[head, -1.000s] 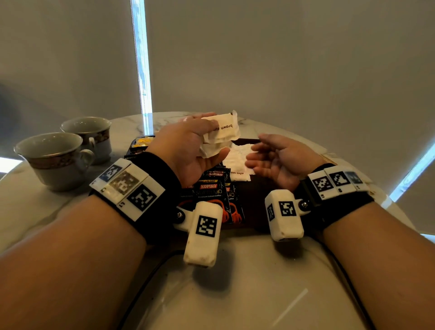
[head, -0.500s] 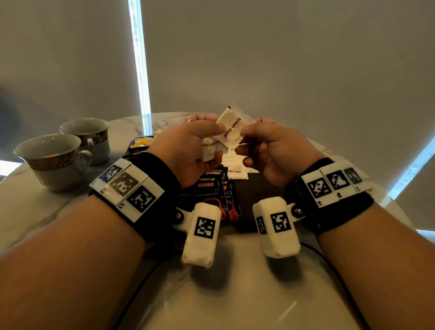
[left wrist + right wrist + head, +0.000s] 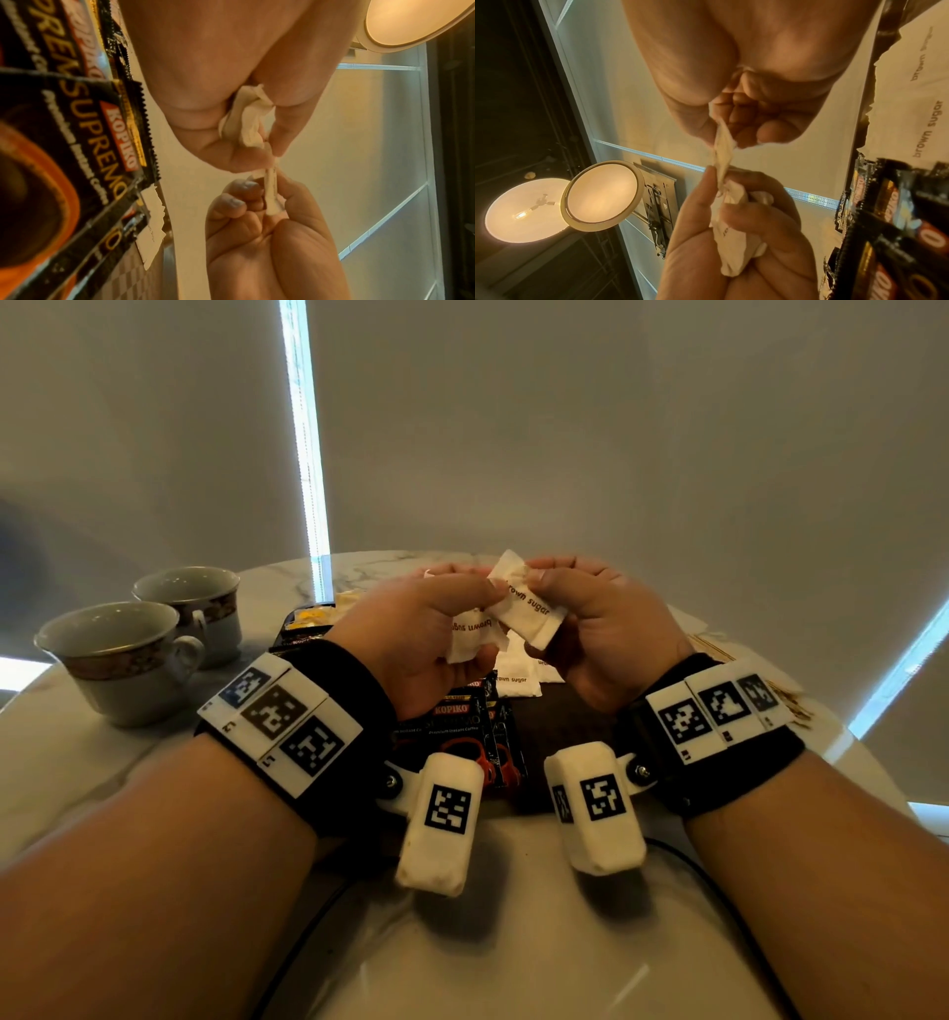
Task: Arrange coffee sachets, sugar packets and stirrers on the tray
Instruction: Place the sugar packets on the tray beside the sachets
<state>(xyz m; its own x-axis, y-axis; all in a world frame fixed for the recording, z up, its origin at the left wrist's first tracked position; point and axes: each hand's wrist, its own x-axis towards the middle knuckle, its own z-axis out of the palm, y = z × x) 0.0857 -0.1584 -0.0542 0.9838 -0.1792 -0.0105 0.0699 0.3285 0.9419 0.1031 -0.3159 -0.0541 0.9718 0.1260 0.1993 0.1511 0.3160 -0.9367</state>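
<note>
**Both hands on brown sugar packets above the tray**

At frame centre of the head view, the right hand (image 3: 595,629) pinches one white brown sugar packet (image 3: 529,613) between thumb and fingers. The left hand (image 3: 411,639) grips a bunch of sugar packets (image 3: 470,642) with curled fingers and also pinches the first packet's edge. Below the hands, the dark tray (image 3: 560,726) carries Kopiko coffee sachets (image 3: 457,726) and more sugar packets (image 3: 516,677). Two teacups (image 3: 123,660) stand at left on the marble table (image 3: 488,942).

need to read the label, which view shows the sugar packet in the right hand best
The head view: the sugar packet faces the camera, printed "brown sugar", pinched by the right hand. Both wrist views show it only edge-on, a thin strip between fingers.
</note>
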